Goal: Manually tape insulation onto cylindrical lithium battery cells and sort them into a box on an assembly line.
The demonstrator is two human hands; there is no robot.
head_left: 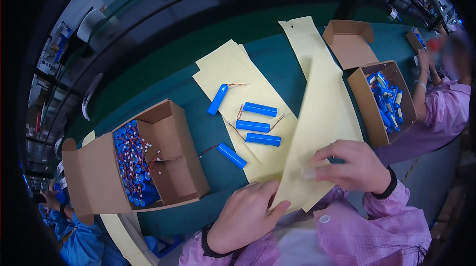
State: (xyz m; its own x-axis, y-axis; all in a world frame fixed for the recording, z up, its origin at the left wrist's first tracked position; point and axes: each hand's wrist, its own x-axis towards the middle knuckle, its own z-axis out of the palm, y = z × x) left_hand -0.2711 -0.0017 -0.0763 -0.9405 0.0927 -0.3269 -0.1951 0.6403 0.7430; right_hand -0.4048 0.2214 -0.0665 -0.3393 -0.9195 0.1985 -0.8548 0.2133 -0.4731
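Near the front edge of the table, my left hand (246, 211) grips the lower edge of a long pale-yellow paper sheet (317, 112) between thumb and fingers. My right hand (354, 164) is over the same sheet, its fingers curved and the thumb and forefinger a little apart. A whitish, blurred patch shows at one fingertip; I cannot make out what it is. Left of the raised sheet, more yellow sheets (238, 67) lie flat. Three blue battery packs (263, 139) with thin wires rest on them side by side. Another blue battery pack (218, 99) lies beyond, and one (231, 156) lies nearer.
At left stands an open cardboard box (193, 166), partly filled with wired blue packs. Another open box (356, 87) at right holds a heap of blue packs. A co-worker in pink (448, 97) sits beyond it; a blue sleeve (89, 241) shows at lower left.
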